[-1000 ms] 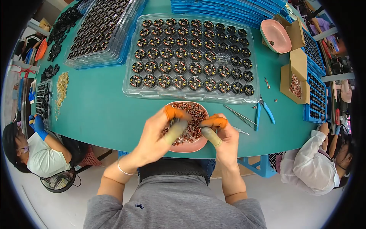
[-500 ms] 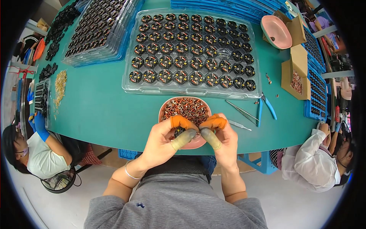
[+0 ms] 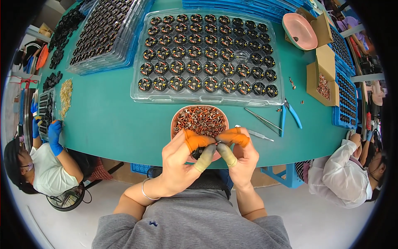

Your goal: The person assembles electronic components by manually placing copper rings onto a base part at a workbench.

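Observation:
My left hand, with orange finger cots and a pale thumb cot, is closed round a round black part mostly hidden behind its fingers. Thumb and forefinger of my right hand, covered alike, pinch a small reddish part at the black part's edge; the fingertips hide most of it. Both hands meet over the near side of a pink bowl. Heaped in that bowl are many small copper-red and silver components. Beyond it lies a clear plastic tray with rows of round black parts.
Tweezers, blue-handled pliers and a slim metal tool lie right of the bowl. An open cardboard box and another pink bowl stand farther right. Stacked trays stand far left. Co-workers sit at both sides.
My hands have shifted slightly, still meeting at the fingertips, and the black part shows a little differently. At the left, the co-worker's blue-gloved hand has moved right, towards the yellowish pile.

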`<action>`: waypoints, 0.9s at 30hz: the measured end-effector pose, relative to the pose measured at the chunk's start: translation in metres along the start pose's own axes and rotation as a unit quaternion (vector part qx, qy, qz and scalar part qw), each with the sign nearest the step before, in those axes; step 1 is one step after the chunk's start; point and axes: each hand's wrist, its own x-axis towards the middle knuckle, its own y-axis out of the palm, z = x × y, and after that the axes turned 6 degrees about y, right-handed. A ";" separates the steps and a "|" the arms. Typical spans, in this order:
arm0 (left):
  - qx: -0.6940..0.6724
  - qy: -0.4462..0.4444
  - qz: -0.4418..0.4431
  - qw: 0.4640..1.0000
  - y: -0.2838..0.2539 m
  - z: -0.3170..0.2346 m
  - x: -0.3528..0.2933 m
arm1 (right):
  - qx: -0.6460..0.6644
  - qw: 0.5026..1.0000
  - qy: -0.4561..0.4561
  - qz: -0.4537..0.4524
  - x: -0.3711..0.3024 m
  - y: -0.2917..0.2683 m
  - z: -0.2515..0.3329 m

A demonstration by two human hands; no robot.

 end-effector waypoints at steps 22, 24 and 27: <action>-0.044 -0.054 0.015 0.997 0.012 -0.005 -0.006 | -0.114 0.977 -0.140 -0.116 -0.003 0.009 -0.003; -0.187 -0.122 0.022 0.975 0.014 -0.005 -0.008 | -0.055 0.993 -0.035 -0.098 0.001 0.002 -0.003; -0.250 -0.150 0.065 0.954 0.007 0.007 -0.007 | 0.031 0.998 -0.003 -0.063 0.006 -0.009 0.003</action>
